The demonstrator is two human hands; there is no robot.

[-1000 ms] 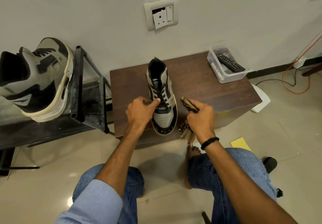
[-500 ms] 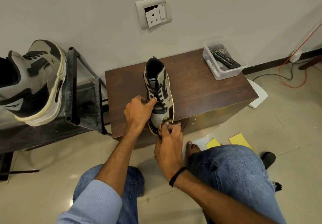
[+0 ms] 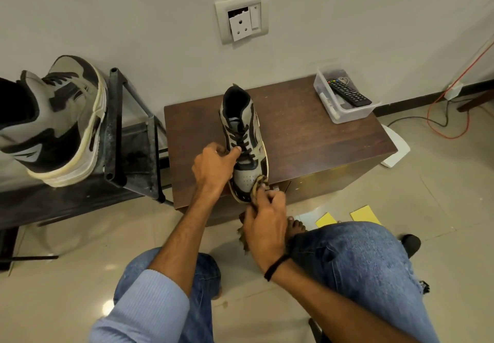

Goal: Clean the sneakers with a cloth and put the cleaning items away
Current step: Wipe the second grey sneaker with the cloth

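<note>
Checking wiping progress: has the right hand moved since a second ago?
Yes. The right hand, holding the cloth, moved leftward from beside the sneaker to its toe.

Counter [image 3: 307, 139]: dark wood-grain, matt. Floor [image 3: 427, 182]: glossy tile. Container [image 3: 347, 114]: clear plastic. Rack [image 3: 117, 129]: dusty dark metal. Cloth [image 3: 258, 183]: frayed fabric.

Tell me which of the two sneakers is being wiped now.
The sneaker on the table: the right hand presses the cloth on its toe. The other sneaker sits untouched on the rack.
</note>
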